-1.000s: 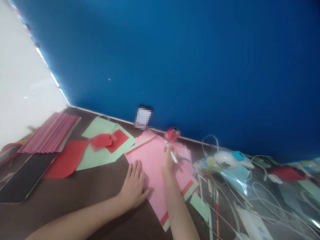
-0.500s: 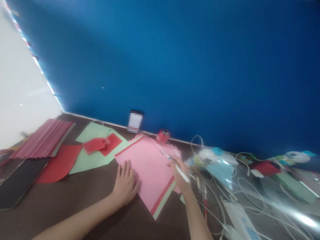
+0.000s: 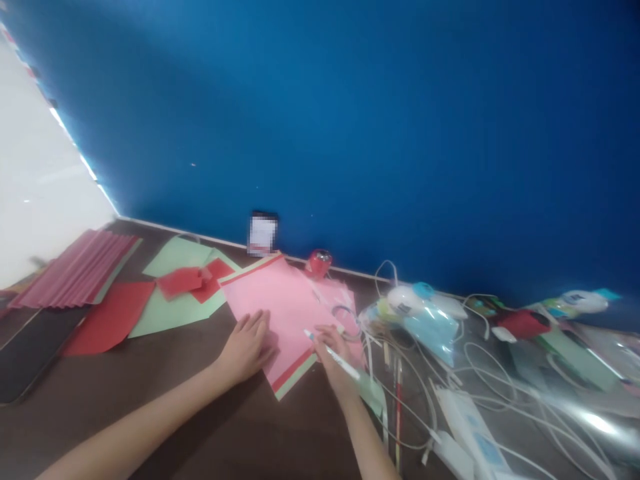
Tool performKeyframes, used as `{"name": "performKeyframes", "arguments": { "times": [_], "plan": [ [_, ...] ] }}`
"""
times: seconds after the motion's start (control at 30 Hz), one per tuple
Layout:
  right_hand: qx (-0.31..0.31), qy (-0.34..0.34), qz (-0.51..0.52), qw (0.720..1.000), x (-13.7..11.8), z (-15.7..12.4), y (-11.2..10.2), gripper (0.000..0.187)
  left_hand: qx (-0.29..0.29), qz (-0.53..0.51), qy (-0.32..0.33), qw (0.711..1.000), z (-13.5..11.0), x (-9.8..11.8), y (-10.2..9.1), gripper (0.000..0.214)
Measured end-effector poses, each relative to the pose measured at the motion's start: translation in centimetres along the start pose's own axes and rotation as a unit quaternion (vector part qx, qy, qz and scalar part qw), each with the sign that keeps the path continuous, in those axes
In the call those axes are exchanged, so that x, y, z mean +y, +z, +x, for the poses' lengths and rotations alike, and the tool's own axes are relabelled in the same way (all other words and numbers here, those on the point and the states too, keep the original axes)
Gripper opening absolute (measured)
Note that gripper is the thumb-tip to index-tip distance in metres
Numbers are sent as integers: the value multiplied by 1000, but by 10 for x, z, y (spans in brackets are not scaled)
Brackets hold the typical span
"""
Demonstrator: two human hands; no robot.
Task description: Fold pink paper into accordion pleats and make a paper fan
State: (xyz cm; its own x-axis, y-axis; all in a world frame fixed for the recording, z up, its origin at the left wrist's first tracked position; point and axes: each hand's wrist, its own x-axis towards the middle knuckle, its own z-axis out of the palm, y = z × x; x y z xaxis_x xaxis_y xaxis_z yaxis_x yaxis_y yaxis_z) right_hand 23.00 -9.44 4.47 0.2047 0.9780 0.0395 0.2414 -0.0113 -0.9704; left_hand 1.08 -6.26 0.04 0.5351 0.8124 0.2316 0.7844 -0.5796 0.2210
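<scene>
A pink sheet of paper (image 3: 293, 310) with red and pale green strips along its edges lies tilted on the dark table. My left hand (image 3: 247, 345) rests on its left side, palm down with fingers stretched out. My right hand (image 3: 334, 360) grips a slim white pen (image 3: 345, 365) with a bluish tip, which is over the sheet near its lower right edge. Beneath and to the right, more pink paper (image 3: 333, 297) shows in part. A purple ring-shaped handle (image 3: 345, 317) lies there, just beyond my right hand.
Left are pleated pink paper (image 3: 83, 273), a black phone-like slab (image 3: 37, 350), and red (image 3: 113, 320) and pale green sheets (image 3: 175, 313). A red tape dispenser-like object (image 3: 319, 263) stands by the blue wall. White cables (image 3: 425, 393), a power strip (image 3: 467, 420) and bottles (image 3: 407, 300) clutter the right.
My right hand has moved with the pen from the sheet's right corner toward its lower edge. The sheet has shifted left and away from me, uncovering the purple handle. The view has shifted slightly.
</scene>
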Motion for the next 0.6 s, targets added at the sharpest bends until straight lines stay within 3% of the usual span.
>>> {"name": "performKeyframes", "arguments": {
  "times": [0.17, 0.33, 0.6],
  "plan": [
    [-132, -46, -6, 990, -4, -12, 14, 14, 7, -5, -10, 1000, 11, -10, 0, 45],
    [-157, -8, -3, 988, -2, -18, 20, 18, -9, -20, 6, 1000, 12, -16, -1, 60],
    [-146, -29, -80, 986, 0, -17, 23, 31, -19, -20, 7, 1000, 11, -16, -5, 68]
  ]
}}
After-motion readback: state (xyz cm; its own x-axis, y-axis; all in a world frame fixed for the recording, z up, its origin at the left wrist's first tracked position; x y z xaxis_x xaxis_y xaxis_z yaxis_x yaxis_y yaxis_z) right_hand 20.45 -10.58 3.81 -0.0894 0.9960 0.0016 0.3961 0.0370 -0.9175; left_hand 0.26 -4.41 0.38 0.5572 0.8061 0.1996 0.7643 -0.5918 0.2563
